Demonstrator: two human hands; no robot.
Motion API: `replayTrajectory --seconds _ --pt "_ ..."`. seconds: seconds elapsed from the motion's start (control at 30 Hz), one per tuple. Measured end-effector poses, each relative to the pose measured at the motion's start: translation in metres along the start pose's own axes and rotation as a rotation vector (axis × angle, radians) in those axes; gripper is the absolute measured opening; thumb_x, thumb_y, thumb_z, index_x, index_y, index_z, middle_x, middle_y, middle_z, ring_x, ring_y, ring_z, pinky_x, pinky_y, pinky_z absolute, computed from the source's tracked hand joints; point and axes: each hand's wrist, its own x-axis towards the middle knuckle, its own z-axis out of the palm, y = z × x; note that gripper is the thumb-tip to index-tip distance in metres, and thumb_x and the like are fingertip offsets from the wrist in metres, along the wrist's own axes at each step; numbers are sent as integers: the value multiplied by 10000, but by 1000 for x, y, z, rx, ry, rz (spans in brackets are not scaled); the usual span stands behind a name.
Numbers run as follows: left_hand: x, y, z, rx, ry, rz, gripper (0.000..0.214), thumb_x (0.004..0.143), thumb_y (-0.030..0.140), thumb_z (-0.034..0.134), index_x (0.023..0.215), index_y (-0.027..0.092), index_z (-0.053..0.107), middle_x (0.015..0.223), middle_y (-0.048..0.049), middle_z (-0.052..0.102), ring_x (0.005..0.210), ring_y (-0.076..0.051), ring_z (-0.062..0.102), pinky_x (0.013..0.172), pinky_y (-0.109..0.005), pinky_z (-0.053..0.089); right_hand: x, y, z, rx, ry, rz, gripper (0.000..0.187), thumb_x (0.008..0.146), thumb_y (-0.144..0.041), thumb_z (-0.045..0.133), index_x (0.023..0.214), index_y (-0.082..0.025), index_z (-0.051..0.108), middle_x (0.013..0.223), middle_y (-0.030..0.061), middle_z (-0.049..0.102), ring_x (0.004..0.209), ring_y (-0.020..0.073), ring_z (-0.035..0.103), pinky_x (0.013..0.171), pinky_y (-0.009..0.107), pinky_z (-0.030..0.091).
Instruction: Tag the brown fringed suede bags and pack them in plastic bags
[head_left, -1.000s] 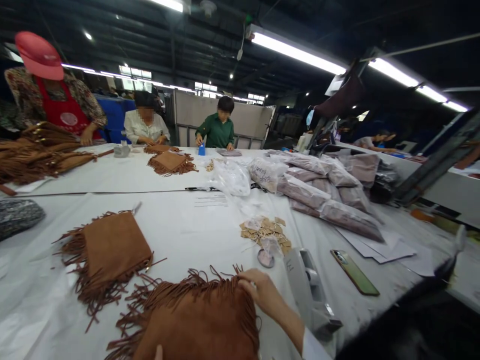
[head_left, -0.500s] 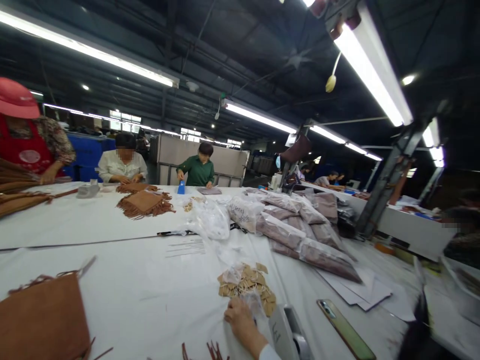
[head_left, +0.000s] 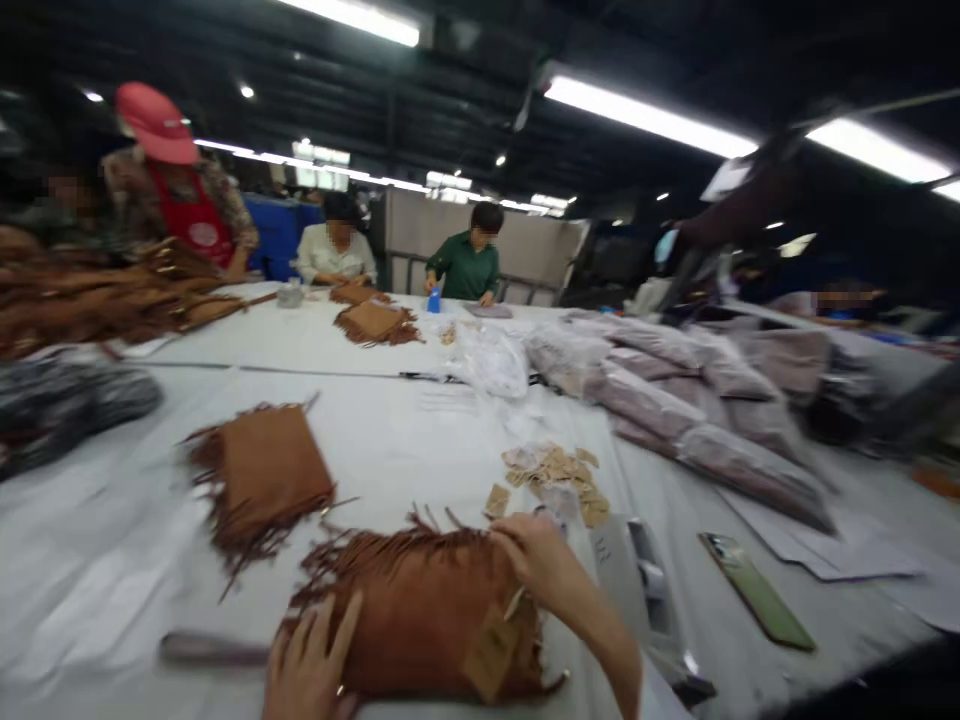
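Observation:
A brown suede fringed bag (head_left: 427, 620) lies flat in front of me, with a tan paper tag (head_left: 491, 650) on its lower right part. My left hand (head_left: 311, 665) rests open on the bag's left end, fingers spread. My right hand (head_left: 540, 560) is at the upper right corner, its fingers closed on the bag's edge; the fingertips are partly hidden. Just beyond them lies a single tan tag (head_left: 497, 500), beside a heap of strung tan tags (head_left: 562, 470). A second brown fringed piece (head_left: 274, 465) lies farther left.
A grey dispenser-like device (head_left: 626, 570) stands right of my right hand, then a green phone (head_left: 757, 590). Plastic-wrapped parcels (head_left: 697, 400) are piled behind. A blurred slim stick (head_left: 214, 650) lies left. Several co-workers sit or stand across the white table (head_left: 390, 430).
My view has swung left and down. My right hand has moved from the tag heap to the bag's corner. My left hand and most of the near bag have come into view.

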Motion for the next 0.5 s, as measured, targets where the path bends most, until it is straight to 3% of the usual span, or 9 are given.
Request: replayTrajectory --seconds 0.07,0.13,0.23,0.3,0.4,0.5 --pt "-5 -18 -5 21 -143 -20 719 749 260 634 1422 238 382 1360 -120 528 1240 -308 460 1069 -513 280 -5 -18 13 105 -55 -25 228 868 -283 518 799 -228 728 740 30 709 669 167 608 646 272 420" --pt "-7 -32 -14 -4 -239 -66 701 786 323 638 1424 216 367 1258 -128 587 1164 -308 510 1067 -535 263 -8 -32 42 213 -95 -46 230 879 -330 528 868 -236 738 771 33 720 671 165 625 636 267 438" --pt "-13 -40 -31 -65 -364 -159 644 817 328 626 1402 212 385 1091 -105 641 1039 -298 572 936 -444 398 -14 -44 104 288 -139 -98 246 888 -352 525 871 -234 740 773 31 720 675 162 639 624 259 453" --pt "-22 -42 -39 -138 -436 -204 532 855 261 562 1368 244 425 1038 -81 656 977 -267 598 831 -357 437 -17 -44 143 297 -99 -108 273 896 -353 508 829 -222 737 751 33 714 668 162 644 616 258 461" --pt "-41 -50 -45 -222 -467 -260 455 864 209 509 1313 281 488 1018 -60 659 951 -243 601 814 -320 427 -20 -33 178 290 35 -86 296 903 -360 489 825 -196 723 735 42 702 653 164 646 622 261 474" --pt "-50 -59 -48 -299 -366 -303 509 835 332 575 1326 239 481 1103 -86 628 1011 -274 565 876 -363 408 -24 -22 185 279 82 -88 278 908 -362 495 860 -197 714 761 43 702 671 159 649 638 255 482"
